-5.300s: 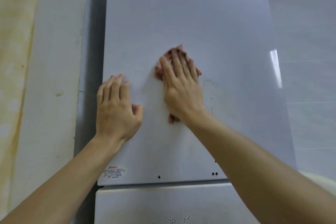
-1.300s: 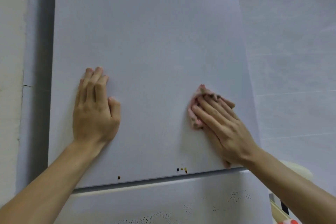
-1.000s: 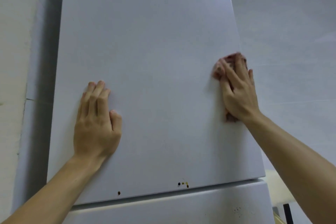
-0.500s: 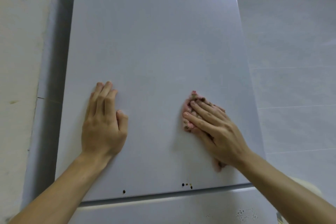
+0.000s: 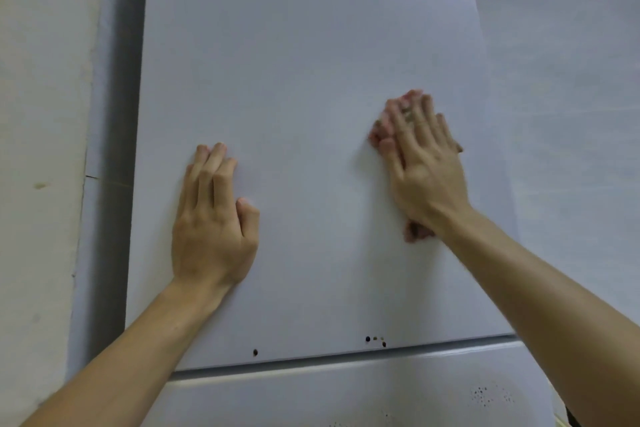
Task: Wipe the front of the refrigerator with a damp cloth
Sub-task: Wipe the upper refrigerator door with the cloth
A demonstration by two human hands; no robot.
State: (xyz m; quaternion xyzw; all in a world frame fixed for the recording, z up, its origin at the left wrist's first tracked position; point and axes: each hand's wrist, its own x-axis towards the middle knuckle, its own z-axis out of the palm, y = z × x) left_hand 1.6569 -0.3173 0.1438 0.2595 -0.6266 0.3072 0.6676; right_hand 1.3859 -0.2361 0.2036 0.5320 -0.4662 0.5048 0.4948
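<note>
The white refrigerator's upper door (image 5: pixel 304 87) fills most of the view. My right hand (image 5: pixel 420 170) lies flat with straight fingers on a pink cloth (image 5: pixel 381 128), pressing it against the door's right half. Most of the cloth is hidden under the hand; a bit shows past the fingertips and below the wrist (image 5: pixel 415 234). My left hand (image 5: pixel 211 218) rests flat on the door's lower left, fingers together and pointing up, holding nothing.
Small dark specks (image 5: pixel 375 340) sit near the upper door's bottom edge. The lower door (image 5: pixel 346 395) starts below a seam and has speckled marks at the right. A stained wall (image 5: pixel 41 149) stands at the left, a tiled wall (image 5: pixel 571 114) at the right.
My right hand has slid the cloth up and to the right across the door since half a second ago. My left hand has stayed pressed in the same place.
</note>
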